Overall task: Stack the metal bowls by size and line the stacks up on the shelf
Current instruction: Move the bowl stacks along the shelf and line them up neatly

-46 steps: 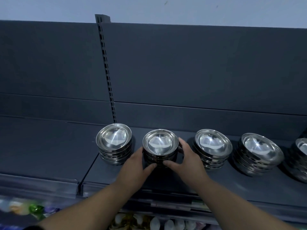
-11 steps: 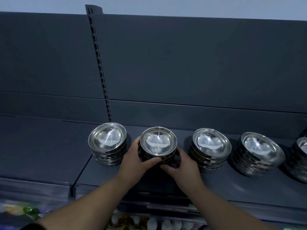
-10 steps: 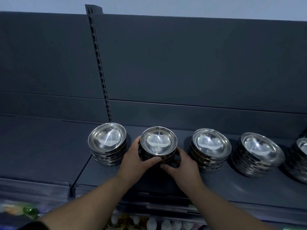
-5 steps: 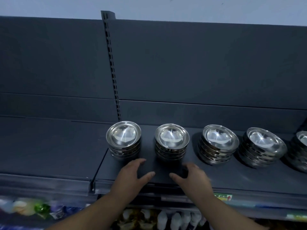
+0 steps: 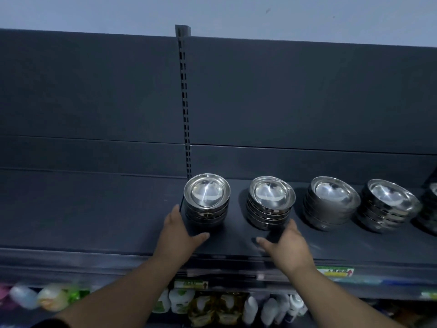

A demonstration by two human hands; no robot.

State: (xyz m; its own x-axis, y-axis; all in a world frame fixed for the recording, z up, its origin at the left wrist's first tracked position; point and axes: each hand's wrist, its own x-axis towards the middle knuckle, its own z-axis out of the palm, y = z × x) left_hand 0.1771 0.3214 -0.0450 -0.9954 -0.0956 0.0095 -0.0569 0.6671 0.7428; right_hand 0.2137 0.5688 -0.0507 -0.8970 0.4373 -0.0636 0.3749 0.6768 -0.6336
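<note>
Several stacks of shiny metal bowls stand in a row on the dark shelf (image 5: 236, 245). The leftmost stack (image 5: 207, 200) sits at the shelf's left end, then a second stack (image 5: 270, 202), a third stack (image 5: 332, 202) and a fourth stack (image 5: 390, 204). A fifth stack (image 5: 431, 204) is cut off at the right edge. My left hand (image 5: 179, 235) lies open just left of and in front of the leftmost stack, fingers close to its side. My right hand (image 5: 286, 242) is open in front of the second stack, holding nothing.
A slotted upright (image 5: 185, 102) rises behind the leftmost stack. The neighbouring shelf section (image 5: 89, 209) lies to the left. Bottles and packets (image 5: 212, 308) fill the lower shelf. A green price label (image 5: 335, 272) sits on the shelf edge.
Both hands have let go of the second stack and drawn back towards me. My left hand has shifted over beside the leftmost stack. The view has panned left.
</note>
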